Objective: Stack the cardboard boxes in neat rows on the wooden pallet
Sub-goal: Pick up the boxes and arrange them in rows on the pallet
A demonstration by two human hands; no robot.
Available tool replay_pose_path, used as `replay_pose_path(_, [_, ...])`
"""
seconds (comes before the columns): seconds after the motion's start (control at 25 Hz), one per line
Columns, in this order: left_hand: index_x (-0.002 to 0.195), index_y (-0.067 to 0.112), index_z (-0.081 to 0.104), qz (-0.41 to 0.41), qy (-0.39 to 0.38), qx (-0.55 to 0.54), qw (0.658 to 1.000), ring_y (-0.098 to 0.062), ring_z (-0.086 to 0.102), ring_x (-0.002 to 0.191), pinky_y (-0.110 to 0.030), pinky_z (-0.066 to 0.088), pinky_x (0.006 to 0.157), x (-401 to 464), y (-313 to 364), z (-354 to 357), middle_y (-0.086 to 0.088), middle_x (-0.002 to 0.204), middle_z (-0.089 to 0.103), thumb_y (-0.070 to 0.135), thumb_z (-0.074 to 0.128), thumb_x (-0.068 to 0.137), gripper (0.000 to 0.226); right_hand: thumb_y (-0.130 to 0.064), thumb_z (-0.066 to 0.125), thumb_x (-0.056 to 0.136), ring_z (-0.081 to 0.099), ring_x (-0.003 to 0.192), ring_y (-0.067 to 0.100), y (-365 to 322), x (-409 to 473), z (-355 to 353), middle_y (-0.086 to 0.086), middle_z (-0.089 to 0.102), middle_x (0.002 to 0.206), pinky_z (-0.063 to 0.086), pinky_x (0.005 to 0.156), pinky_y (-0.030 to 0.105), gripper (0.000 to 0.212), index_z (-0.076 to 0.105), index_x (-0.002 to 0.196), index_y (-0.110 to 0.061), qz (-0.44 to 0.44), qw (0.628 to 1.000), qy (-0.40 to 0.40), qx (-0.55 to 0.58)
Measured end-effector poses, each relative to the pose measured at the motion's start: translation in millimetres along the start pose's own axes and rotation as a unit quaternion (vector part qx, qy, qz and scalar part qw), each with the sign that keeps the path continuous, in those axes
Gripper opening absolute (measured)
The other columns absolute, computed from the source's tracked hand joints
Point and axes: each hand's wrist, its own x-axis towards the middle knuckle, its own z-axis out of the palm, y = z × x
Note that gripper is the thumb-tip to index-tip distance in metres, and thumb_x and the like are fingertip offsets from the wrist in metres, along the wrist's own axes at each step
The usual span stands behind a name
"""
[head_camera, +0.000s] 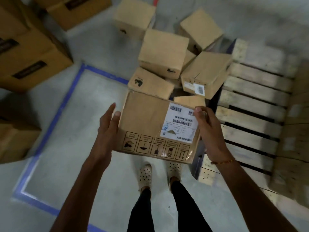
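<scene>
Both hands grasp one cardboard box (150,124) by its sides: left hand (107,129) seemingly flat-fingered, right hand (209,129) curled over the edge, beside the wooden pallet (254,104).

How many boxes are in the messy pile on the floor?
6 that I can see: far-left, far-right, middle, left-front, right-front, one half-hidden. More may hide underneath.
</scene>
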Motion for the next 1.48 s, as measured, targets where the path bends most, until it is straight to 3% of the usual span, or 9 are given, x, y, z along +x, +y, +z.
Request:
replay_pose_path(0.16, [0.141, 0.033, 0.055, -0.091, -0.188, -0.1, 0.973, -0.036, 0.064, 0.121, -0.065, 0.05, 0.097, -29, 49, -19, -0.012, 0.133, 0.066, 0.075, 0.024, 0.096, 0.069, -0.071, 0.052, 0.089, 0.072, 0.097, 0.011, -45, -61, -18, -0.008, 0.072, 0.103, 0.061, 0.086, 0.05, 0.037, 0.063, 0.108, -0.041, -0.031, 0.997, 0.073, 0.004])
replay_pose_path(0.32, [0.136, 0.025, 0.059, -0.038, -0.225, -0.093, 0.969, -0.041, 0.065, 0.116, -0.07, 0.048, 0.097, -54, 80, -20, -0.018, 0.126, 0.068, 0.062, 0.019, 0.104, 0.064, -0.081, 0.047, 0.085, 0.071, 0.099, 0.013, -77, -99, -37, -0.011, 0.072, 0.104, 0.06, 0.086, 0.05, 0.044, 0.062, 0.107, -0.046, -0.06, 0.99, 0.129, -0.014])
replay_pose_path(0.48, [0.132, 0.029, 0.06, 0.006, -0.196, 0.011, 0.98, -0.031, 0.073, 0.103, -0.048, 0.062, 0.075, -71, 121, -12, -0.01, 0.116, 0.074, 0.069, 0.033, 0.097, 0.06, -0.071, 0.046, 0.093, 0.074, 0.093, 0.019, -87, -127, -69, 0.0, 0.077, 0.098, 0.061, 0.078, 0.039, 0.05, 0.068, 0.102, -0.026, 0.017, 0.989, 0.117, 0.091])
replay_pose_path(0.6, [0.143, 0.037, 0.051, 0.144, -0.196, 0.116, 0.963, -0.02, 0.058, 0.127, -0.043, 0.053, 0.096, -77, 149, -3, 0.003, 0.143, 0.055, 0.081, 0.052, 0.081, 0.077, -0.081, 0.035, 0.09, 0.071, 0.103, 0.033, -73, -142, -86, 0.01, 0.073, 0.107, 0.06, 0.076, 0.04, 0.08, 0.065, 0.115, -0.011, 0.135, 0.978, 0.088, 0.134])
replay_pose_path(0.72, [0.153, 0.036, 0.039, 0.255, -0.24, 0.228, 0.908, -0.005, 0.024, 0.147, -0.029, 0.026, 0.114, -94, 186, 19, 0.01, 0.166, 0.02, 0.074, 0.058, 0.083, 0.082, -0.082, 0.03, 0.09, 0.066, 0.107, 0.031, -68, -159, -90, 0.009, 0.064, 0.127, 0.056, 0.069, 0.038, 0.076, 0.051, 0.138, -0.027, 0.172, 0.963, 0.081, 0.192])
replay_pose_path(0.96, [0.158, 0.04, 0.022, 0.36, -0.291, 0.281, 0.84, 0.002, 0.001, 0.147, -0.027, 0.013, 0.119, -149, 213, 103, 0.009, 0.17, -0.007, 0.073, 0.074, 0.069, 0.108, -0.078, 0.024, 0.093, 0.077, 0.093, 0.021, -56, -197, -121, 0.005, 0.078, 0.107, 0.06, 0.07, 0.026, 0.074, 0.063, 0.131, -0.029, 0.078, 0.956, 0.106, 0.262])
replay_pose_path(1.24, [0.137, 0.075, 0.024, 0.365, -0.387, 0.188, 0.825, -0.003, 0.019, 0.152, -0.048, 0.028, 0.122, -216, 227, 215, 0.019, 0.167, 0.014, 0.066, 0.081, 0.065, 0.093, -0.074, 0.021, 0.099, 0.058, 0.131, 0.014, -30, -234, -219, -0.006, 0.061, 0.143, 0.045, 0.112, 0.049, 0.063, 0.046, 0.148, -0.042, -0.068, 0.927, 0.195, 0.312])
replay_pose_path(1.36, [0.15, 0.056, 0.027, 0.419, -0.394, 0.237, 0.783, 0.013, 0.018, 0.144, -0.034, 0.027, 0.121, -252, 234, 268, 0.023, 0.166, 0.004, 0.05, 0.081, 0.076, 0.092, -0.069, 0.014, 0.098, 0.054, 0.136, 0.019, -29, -250, -281, -0.001, 0.059, 0.146, 0.041, 0.114, 0.047, 0.069, 0.051, 0.145, -0.034, -0.101, 0.897, 0.166, 0.397])
replay_pose_path(1.48, [0.156, 0.048, 0.018, 0.462, -0.357, 0.339, 0.738, -0.008, 0.02, 0.151, -0.048, 0.03, 0.121, -285, 243, 320, 0.022, 0.167, -0.003, 0.052, 0.078, 0.079, 0.097, -0.055, 0.022, 0.105, 0.055, 0.135, 0.029, -19, -256, -332, 0.009, 0.059, 0.146, 0.043, 0.114, 0.049, 0.058, 0.051, 0.144, -0.022, -0.1, 0.856, 0.135, 0.488])
